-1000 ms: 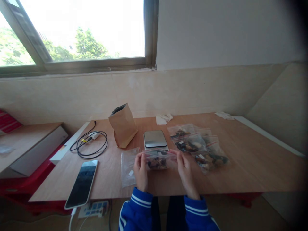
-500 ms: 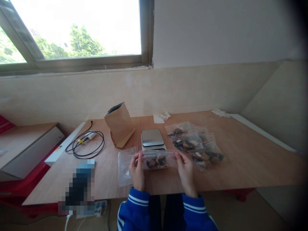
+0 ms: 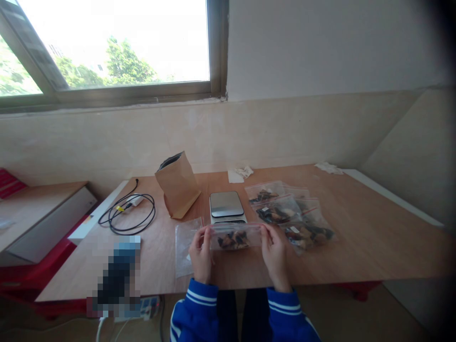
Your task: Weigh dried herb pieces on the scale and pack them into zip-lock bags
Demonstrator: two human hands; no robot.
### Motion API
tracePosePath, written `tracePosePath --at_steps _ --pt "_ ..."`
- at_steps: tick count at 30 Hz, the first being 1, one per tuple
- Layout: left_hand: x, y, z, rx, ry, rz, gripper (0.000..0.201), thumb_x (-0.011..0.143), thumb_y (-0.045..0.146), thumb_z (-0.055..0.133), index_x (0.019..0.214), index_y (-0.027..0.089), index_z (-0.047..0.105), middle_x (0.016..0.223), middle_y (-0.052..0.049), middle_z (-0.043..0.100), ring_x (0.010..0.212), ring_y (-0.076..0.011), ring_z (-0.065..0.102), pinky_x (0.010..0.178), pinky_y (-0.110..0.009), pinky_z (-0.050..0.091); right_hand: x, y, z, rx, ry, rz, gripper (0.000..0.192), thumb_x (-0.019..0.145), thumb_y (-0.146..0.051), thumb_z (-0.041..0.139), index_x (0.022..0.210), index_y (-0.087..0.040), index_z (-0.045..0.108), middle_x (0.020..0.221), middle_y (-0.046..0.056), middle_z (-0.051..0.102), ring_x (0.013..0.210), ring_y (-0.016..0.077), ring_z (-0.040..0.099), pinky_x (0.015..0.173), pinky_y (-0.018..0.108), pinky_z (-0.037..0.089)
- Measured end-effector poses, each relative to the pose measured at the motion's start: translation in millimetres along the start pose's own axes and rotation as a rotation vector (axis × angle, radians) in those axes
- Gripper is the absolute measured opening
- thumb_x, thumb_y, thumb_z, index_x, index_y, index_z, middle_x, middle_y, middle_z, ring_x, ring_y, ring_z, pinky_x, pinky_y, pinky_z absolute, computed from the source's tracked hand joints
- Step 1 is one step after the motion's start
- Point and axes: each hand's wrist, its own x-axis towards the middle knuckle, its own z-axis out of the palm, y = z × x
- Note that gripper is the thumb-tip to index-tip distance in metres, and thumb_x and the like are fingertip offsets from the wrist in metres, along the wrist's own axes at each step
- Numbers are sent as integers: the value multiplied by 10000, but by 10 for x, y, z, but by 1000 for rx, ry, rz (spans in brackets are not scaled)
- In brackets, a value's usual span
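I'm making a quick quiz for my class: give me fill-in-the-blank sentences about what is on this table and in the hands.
1. The left hand and right hand hold a clear zip bag by its two ____.
2. The brown paper bag stands to the ____ of the scale.
3. The coiled black ____ lies beside the paper bag.
4. The filled bags lie to the ____ of the scale.

Missing words: ends; left; cable; right
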Motion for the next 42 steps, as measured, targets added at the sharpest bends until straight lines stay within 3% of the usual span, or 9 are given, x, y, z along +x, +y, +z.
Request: tracePosePath --at_steps 11,19,35,42 --pt "-45 13 27 -7 63 -14 282 844 439 559 918 179 642 884 -71 696 866 -210 660 808 -324 495 -23 -110 13 188 -43 121 387 842 -525 514 941 -170 632 954 111 698 940 255 637 854 386 488" --pt "-41 -5 51 -126 -20 -25 249 831 380 600 983 184 613 965 -47 668 918 -170 620 837 -284 461 -22 -191 22 409 -186 216 333 780 -478 630 956 -197 600 968 70 691 917 239 648 856 387 507" --pt "-25 18 16 -53 35 -57 288 752 425 673 871 163 659 853 -41 675 764 -150 608 688 -237 469 -17 -82 60 417 -141 256 363 747 -498 657 911 -176 626 903 69 707 887 239 656 845 393 504" --pt "-21 9 20 -121 5 -67 251 779 407 651 873 174 643 868 -40 672 855 -166 619 779 -262 476 -42 -99 58 458 -169 259 310 771 -470 644 918 -201 604 915 51 697 922 232 649 864 379 500"
